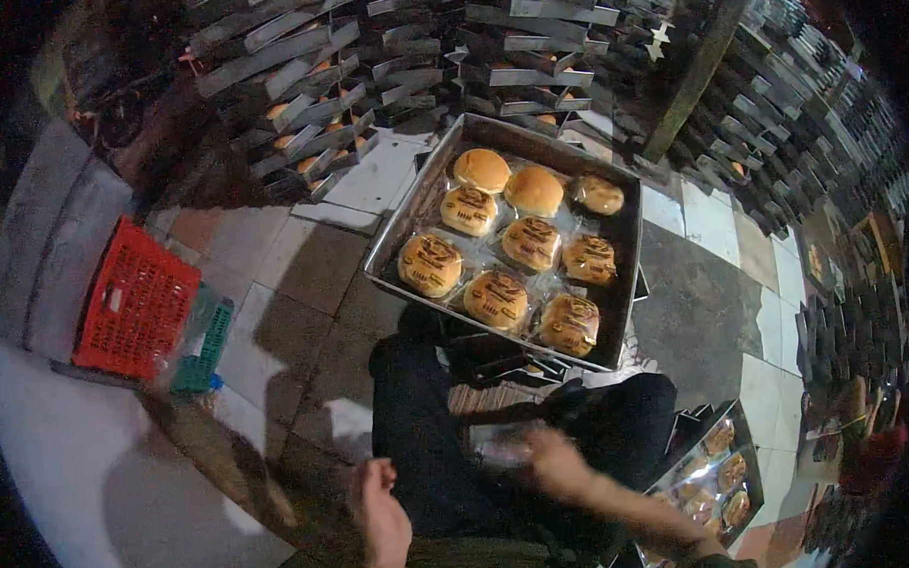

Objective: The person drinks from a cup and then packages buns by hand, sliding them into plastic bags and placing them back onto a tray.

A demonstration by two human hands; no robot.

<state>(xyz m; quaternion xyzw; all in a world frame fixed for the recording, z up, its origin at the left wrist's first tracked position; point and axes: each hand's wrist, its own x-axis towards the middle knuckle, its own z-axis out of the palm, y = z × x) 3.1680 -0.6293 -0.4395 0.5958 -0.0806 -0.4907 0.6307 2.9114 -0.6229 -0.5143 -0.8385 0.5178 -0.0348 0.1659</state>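
My left hand [385, 517] is raised near my left knee, fingers curled in and nothing plain to see in them. Over my lap, my right hand [556, 463] is blurred by motion; a whitish clear plastic wrapper [500, 451] shows at its fingertips. Just ahead of my knees a dark square metal tray [614, 263] holds several round buns. Two glossy buns [533, 191] at the far side look bare. A plain wrapped bun [600, 194] lies in the far right corner. The nearer buns [496, 299] sit in clear plastic with dark print.
Stacked metal trays [297, 64] rise at the back, and more stacks [769, 103] stand on the right. A second tray of wrapped buns [726, 475] is low at my right. A red basket [140, 300] and a green basket [204, 348] are at left. A post [697, 70] leans beyond.
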